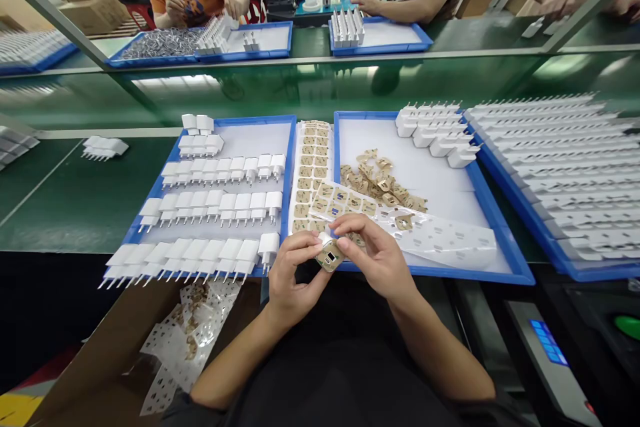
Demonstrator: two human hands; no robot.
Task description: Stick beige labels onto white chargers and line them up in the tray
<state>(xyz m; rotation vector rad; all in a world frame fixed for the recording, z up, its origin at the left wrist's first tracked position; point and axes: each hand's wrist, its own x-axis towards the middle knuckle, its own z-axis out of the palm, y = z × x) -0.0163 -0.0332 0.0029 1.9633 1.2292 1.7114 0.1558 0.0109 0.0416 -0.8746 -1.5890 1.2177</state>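
My left hand (296,275) grips a white plug charger (325,238) between thumb and fingers, in front of my body. A tan sticker (331,257) with small cut-out windows lies over the charger's end face, which is turned toward me. My right hand (373,255) is closed, its thumb and forefinger pinching at the sticker's upper right edge, against the charger. Those fingertips partly hide the contact. Just beyond my hands lies a sticker sheet (345,200), its clear backing (450,237) stretching right across the tray.
Rows of white chargers (203,205) fill the left blue tray (291,180). The right blue tray (510,260) holds loose tan pieces (383,180) and more chargers (437,133). Another charger tray (580,273) stands far right. Discarded sheets (193,327) lie in a cardboard box (100,360). Co-workers sit opposite.
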